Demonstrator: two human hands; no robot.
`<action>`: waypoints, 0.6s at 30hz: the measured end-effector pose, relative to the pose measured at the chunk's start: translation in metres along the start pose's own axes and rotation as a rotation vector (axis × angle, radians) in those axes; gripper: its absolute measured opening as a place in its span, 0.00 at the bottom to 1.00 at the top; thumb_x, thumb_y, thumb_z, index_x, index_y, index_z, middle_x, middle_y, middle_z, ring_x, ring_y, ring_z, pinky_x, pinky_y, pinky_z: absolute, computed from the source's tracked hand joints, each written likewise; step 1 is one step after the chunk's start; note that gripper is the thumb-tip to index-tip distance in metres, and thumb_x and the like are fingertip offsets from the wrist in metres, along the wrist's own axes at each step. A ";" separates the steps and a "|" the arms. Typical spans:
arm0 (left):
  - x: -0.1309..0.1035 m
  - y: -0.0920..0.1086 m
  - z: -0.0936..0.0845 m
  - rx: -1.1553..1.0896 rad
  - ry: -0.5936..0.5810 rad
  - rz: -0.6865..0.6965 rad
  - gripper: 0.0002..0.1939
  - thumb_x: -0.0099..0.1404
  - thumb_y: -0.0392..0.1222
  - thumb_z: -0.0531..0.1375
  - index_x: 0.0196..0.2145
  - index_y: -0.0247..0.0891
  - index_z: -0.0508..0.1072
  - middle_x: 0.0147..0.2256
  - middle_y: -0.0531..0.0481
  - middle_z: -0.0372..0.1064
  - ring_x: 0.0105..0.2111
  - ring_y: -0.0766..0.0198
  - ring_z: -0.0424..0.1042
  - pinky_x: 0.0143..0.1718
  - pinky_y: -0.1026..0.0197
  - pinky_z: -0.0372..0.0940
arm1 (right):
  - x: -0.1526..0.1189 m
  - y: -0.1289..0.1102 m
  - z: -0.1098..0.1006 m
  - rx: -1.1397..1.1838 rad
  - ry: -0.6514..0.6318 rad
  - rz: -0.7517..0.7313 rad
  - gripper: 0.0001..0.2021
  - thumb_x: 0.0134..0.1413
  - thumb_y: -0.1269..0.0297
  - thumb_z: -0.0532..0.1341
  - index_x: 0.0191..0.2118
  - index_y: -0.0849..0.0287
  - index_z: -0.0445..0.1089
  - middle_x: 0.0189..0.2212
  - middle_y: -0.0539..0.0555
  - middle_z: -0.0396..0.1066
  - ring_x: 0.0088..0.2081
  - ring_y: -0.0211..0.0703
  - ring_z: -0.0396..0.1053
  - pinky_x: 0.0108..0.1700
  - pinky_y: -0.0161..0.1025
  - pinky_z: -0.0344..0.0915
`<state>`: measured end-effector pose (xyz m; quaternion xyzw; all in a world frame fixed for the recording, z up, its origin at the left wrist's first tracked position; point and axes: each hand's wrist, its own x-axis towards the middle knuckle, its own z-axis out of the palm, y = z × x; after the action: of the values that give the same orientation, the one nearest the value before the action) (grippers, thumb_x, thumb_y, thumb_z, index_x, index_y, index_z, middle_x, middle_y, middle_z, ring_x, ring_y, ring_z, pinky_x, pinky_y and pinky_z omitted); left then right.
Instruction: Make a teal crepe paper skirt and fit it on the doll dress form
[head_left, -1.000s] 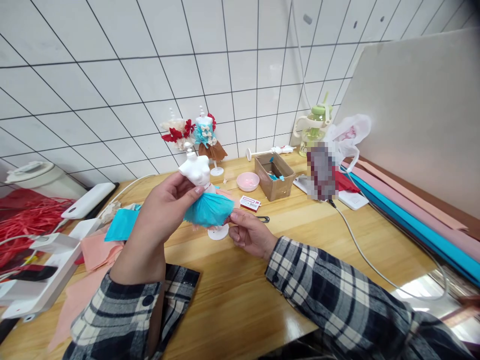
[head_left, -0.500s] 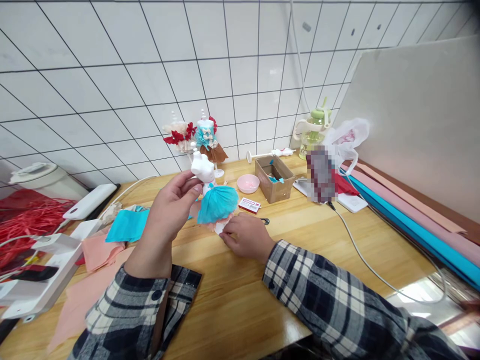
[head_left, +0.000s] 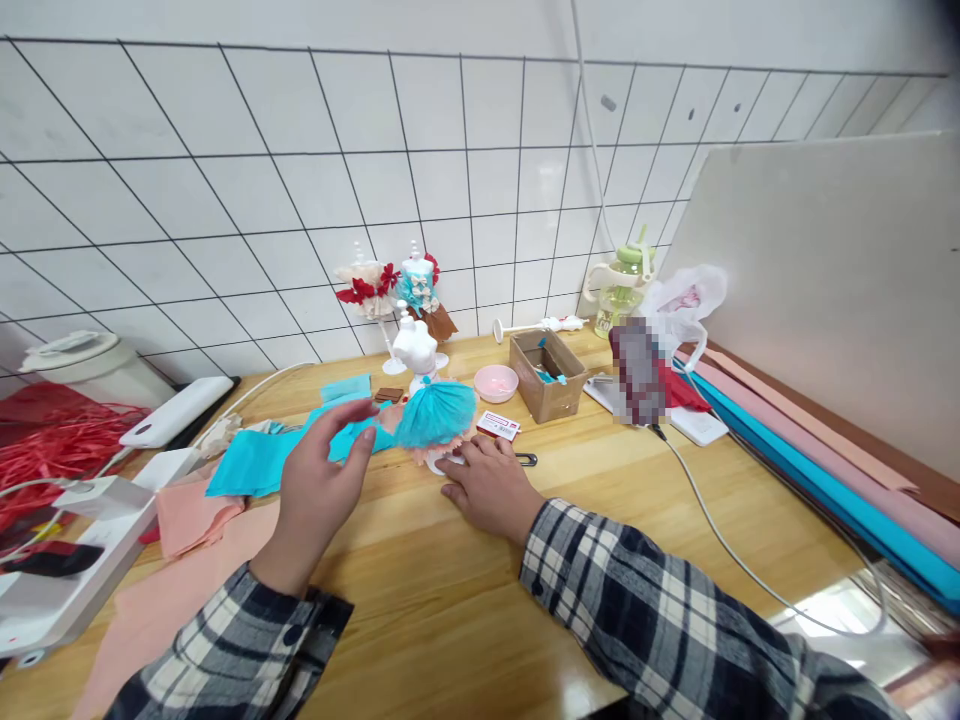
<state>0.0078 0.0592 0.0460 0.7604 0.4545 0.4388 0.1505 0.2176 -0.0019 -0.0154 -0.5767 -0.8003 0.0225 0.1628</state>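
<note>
A small white mannequin (head_left: 415,345) stands upright on the wooden table, wearing a blue skirt (head_left: 437,413) with a peach ruffle under it. My left hand (head_left: 322,490) is in the air to the left of the mannequin, thumb and fingers apart, holding nothing. At the foot of the skirt, my right hand (head_left: 491,487) rests low with its fingers spread, its fingertips at the white base (head_left: 439,462). Blue paper pieces (head_left: 255,462) lie behind and left of my left hand.
Two dressed mannequins (head_left: 367,290) stand by the tiled wall. Right of the skirt are a pink bowl (head_left: 496,383), a cardboard box (head_left: 547,375) and a small red-and-white box (head_left: 498,426). A power strip (head_left: 105,550) lies left; a cable (head_left: 720,530) crosses the right side.
My left hand has let go of the mannequin and moved left and down. The mannequin, tilted before, now stands upright. My right hand's fingers have spread at its base.
</note>
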 end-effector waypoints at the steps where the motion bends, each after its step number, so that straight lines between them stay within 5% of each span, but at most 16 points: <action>1: -0.008 -0.013 -0.004 0.117 0.002 0.055 0.14 0.64 0.42 0.58 0.47 0.43 0.72 0.46 0.46 0.74 0.49 0.53 0.70 0.53 0.49 0.61 | 0.002 -0.001 0.001 -0.011 -0.002 0.000 0.19 0.64 0.51 0.51 0.58 0.47 0.64 0.53 0.56 0.66 0.53 0.53 0.58 0.51 0.52 0.52; 4: -0.025 -0.041 -0.011 0.226 -0.162 0.206 0.11 0.65 0.41 0.55 0.42 0.42 0.75 0.40 0.46 0.76 0.43 0.53 0.72 0.49 0.51 0.63 | 0.008 -0.004 0.006 -0.040 -0.002 0.019 0.21 0.65 0.53 0.51 0.60 0.48 0.62 0.53 0.58 0.66 0.53 0.53 0.58 0.51 0.51 0.52; 9: -0.030 -0.050 -0.002 0.248 -0.284 0.247 0.13 0.67 0.40 0.52 0.42 0.41 0.75 0.41 0.45 0.76 0.43 0.54 0.72 0.48 0.50 0.65 | 0.020 -0.007 0.012 -0.075 0.016 0.076 0.21 0.65 0.53 0.51 0.60 0.49 0.61 0.53 0.59 0.65 0.52 0.54 0.59 0.52 0.50 0.52; 18: -0.030 -0.065 -0.001 0.340 -0.440 0.163 0.16 0.67 0.41 0.51 0.46 0.40 0.75 0.46 0.43 0.75 0.48 0.51 0.70 0.51 0.47 0.63 | 0.019 0.007 0.009 -0.126 0.027 0.142 0.19 0.67 0.54 0.47 0.58 0.49 0.64 0.57 0.58 0.64 0.53 0.53 0.59 0.52 0.52 0.51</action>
<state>-0.0357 0.0698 -0.0098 0.8857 0.4153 0.1915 0.0800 0.2160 0.0196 -0.0215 -0.6412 -0.7550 -0.0243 0.1347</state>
